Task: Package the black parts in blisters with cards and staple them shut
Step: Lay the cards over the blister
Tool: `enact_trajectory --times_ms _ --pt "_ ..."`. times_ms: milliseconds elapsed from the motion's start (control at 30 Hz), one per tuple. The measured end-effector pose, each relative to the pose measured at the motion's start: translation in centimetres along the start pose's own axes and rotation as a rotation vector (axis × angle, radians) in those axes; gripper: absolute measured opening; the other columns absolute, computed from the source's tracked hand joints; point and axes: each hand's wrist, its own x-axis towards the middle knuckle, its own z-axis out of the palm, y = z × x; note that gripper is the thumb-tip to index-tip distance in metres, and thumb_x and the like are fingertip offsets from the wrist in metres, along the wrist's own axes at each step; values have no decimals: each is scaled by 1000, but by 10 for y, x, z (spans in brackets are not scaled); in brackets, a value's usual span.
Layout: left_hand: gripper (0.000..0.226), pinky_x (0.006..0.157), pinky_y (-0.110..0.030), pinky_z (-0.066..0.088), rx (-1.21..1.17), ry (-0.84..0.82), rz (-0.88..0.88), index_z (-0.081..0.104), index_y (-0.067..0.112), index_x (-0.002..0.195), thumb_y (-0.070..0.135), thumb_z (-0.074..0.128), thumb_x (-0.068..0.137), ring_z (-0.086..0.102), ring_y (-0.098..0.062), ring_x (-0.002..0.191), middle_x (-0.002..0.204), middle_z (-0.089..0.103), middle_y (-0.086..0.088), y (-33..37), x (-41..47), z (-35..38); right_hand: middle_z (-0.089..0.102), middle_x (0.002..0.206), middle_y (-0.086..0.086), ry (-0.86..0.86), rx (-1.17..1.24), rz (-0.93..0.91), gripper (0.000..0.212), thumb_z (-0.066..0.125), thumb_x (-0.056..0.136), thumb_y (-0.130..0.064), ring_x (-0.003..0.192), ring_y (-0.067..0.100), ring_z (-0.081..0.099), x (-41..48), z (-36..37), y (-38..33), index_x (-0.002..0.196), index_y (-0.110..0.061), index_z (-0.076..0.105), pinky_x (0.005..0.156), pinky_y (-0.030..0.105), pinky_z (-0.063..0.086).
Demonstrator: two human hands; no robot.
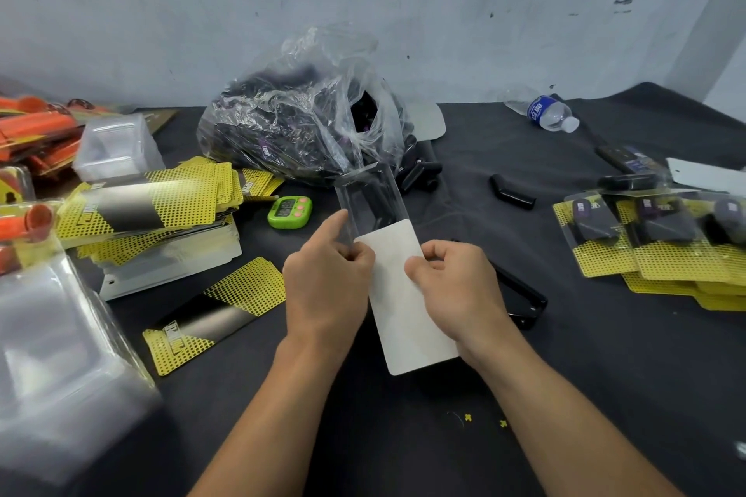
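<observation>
Student: Stock at nine o'clock of the hands: what is it?

Tutor: Stack of yellow cards (149,206), printed face up. One loose card (218,315) lies nearer, at eight o'clock, and a green timer (289,211) at eleven.

Student: And the grip?

Tutor: Left hand (327,282) pinches the near edge of the clear blister (371,198), forefinger stretched along its side. The blister points to twelve o'clock, toward the bag of black parts (298,125). A dark shape shows through it; whether this is a part or the cloth behind cannot be told. The white-backed card (403,327) sits partway inside the blister's mouth, its tail toward six o'clock. Right hand (456,286) pinches the card's right edge.

Student: Farther right?

Tutor: A loose black part (512,194) lies at one o'clock and the finished packs (646,238) at three.

Student: Risks from here?

Tutor: Probably three. A card pushed askew may catch on the blister's edge and buckle. Too hard a pinch may flatten the thin wall and close the slot. A blister tilted mouth-down may let any part inside slide out before stapling.
</observation>
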Motion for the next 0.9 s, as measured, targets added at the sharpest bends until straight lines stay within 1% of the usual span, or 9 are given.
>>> enact_trajectory --times_ms 133,267,367,533,633,700,767,833,900 --pt "52 72 7 33 -127 -1 -54 68 27 135 22 77 84 61 18 70 60 64 33 1 -1 0 68 63 11 25 -3 9 21 64 92 -22 57 22 58 3 -3 1 74 -14 71 60 36 50" --pt "55 76 -13 53 -257 -40 -97 68 33 132 25 81 79 68 9 70 70 71 29 1 0 2 67 61 7 67 6 11 29 66 93 -29 55 17 58 6 -4 4 70 -10 68 56 34 49" --pt "49 71 -32 62 -446 -142 -183 69 28 129 17 80 82 76 -7 73 75 78 12 -4 3 3 53 48 -6 131 -32 -9 42 66 94 -36 48 5 48 9 -5 6 65 -7 60 45 17 35" --pt "37 54 -20 53 -617 -257 -262 74 32 107 7 80 81 71 -12 62 74 78 -4 -4 2 7 50 50 0 212 -122 -93 56 62 96 -48 47 7 46 8 -9 6 61 -5 50 42 18 31" --pt "30 49 -18 47 -633 -236 -308 77 28 93 1 78 80 62 -9 51 67 75 -2 -4 5 7 43 46 -2 159 -105 -129 60 63 96 -49 44 8 41 6 -10 4 60 -4 46 43 19 33" --pt "26 48 -17 46 -655 -203 -304 78 23 88 -2 78 81 61 -7 50 66 73 0 -4 7 5 56 53 -1 54 -18 -99 49 66 95 -44 49 6 49 4 -12 2 66 -6 56 48 19 37" --pt "20 47 -17 46 -670 -156 -310 77 18 82 -2 77 83 61 -5 51 67 73 2 -5 9 3 75 72 -4 -98 158 -43 13 69 92 -20 68 16 71 3 -15 -2 81 -13 69 63 35 54" --pt "17 50 -24 47 -657 -126 -329 74 17 75 3 76 84 61 -7 54 67 72 3 -8 11 3 80 83 3 -172 208 -24 20 65 89 -1 80 24 77 1 -17 -3 96 -18 72 77 51 61" --pt "11 55 -40 50 -599 -122 -314 70 17 71 17 74 81 62 -16 61 68 70 3 -10 10 3 80 83 4 -177 173 -53 22 64 90 2 80 24 78 0 -18 -3 97 -17 73 81 56 62"
